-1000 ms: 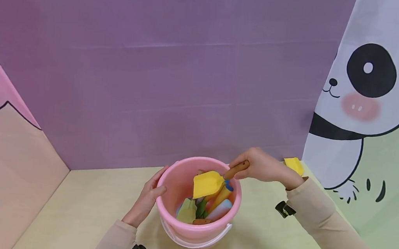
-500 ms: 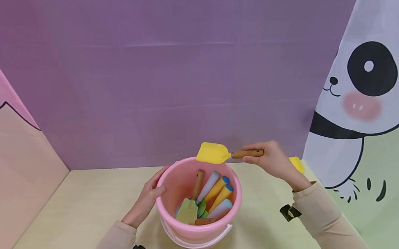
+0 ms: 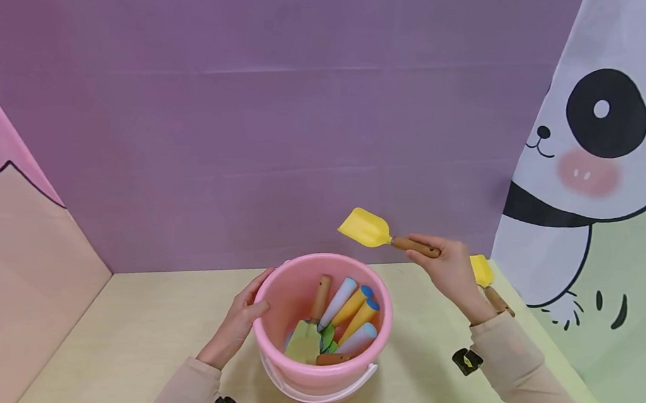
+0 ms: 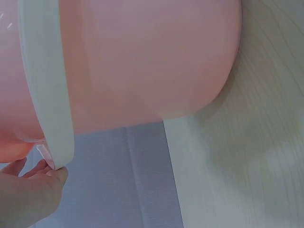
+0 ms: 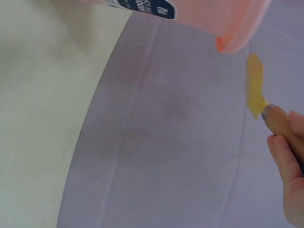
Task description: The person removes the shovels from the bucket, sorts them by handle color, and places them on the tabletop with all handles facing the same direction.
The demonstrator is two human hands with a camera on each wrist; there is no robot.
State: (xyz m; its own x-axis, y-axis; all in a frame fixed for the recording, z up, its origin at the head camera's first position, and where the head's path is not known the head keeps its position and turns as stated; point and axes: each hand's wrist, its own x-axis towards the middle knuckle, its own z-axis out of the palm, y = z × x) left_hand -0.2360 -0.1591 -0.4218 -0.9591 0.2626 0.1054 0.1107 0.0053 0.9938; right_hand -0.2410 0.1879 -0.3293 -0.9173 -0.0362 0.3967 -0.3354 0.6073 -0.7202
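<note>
A pink bucket [image 3: 291, 297] stands upright on the table. My left hand [image 3: 238, 321] grips its left rim, thumb on the inner side and fingers outside. In the left wrist view, that hand [image 4: 33, 197] is beside the white bucket handle [image 4: 50, 95]. My right hand [image 3: 447, 271] pinches the wooden grip of a small yellow toy shovel [image 3: 365, 228], raised beyond the bucket's right rear rim with its blade pointing left. Inside the bucket lie a pale green shovel [image 3: 304, 342] and several tools with lavender and yellow handles [image 3: 360, 321]; their lower ends are mostly hidden.
Another yellow shovel [image 3: 481, 271] with a wooden handle lies on the light wood table [image 3: 177, 323] at the right rear, behind my right forearm. A purple wall [image 3: 238, 125] closes off the back, and a panda-print panel [image 3: 626, 251] stands on the right.
My right hand has lifted the yellow shovel up out of the bucket and moved it right and back, tilting its blade upward. The left hand stays on the rim.
</note>
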